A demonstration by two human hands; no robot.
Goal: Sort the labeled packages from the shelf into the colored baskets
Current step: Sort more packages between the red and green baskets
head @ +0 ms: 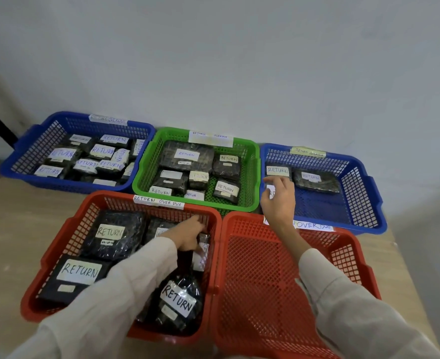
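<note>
Wooden table [12, 229] against a pale wall [239, 60], five mesh baskets on it, touching each other. Back row: far-left blue basket [32, 149], green basket [146, 167], right blue basket [356, 193]. Front row: near-left red basket [58, 244], near-right red basket [252, 281]. Each has a paper strip on the back rim, handwritten RETURN / OVERDUE.

Far-left blue is packed with dark packages bearing white RETURN labels. Green holds about seven of the same. Right blue holds a dark wrapped package [316, 181] near the back, and another with a RETURN label [278, 171] at the back-left corner. Only bare mesh shows in near-right red.

Near-left red: big bubble-wrapped package [112, 234] at the back, flat black package [74, 275] front-left, shiny bagged package [180, 301] front-right, all labelled RETURN.

Both arms are in cream sleeves [125, 288]. Left hand [188, 234] reaches into near-left red, fingers curled down over the top of a slim package [202, 252] that stands on edge against the basket's right wall; the hand hides the contact. Right hand [278, 198] is up over the left edge of right blue, thumb and fingers pinching a small package [270, 193]; only part of its white label shows between them
</note>
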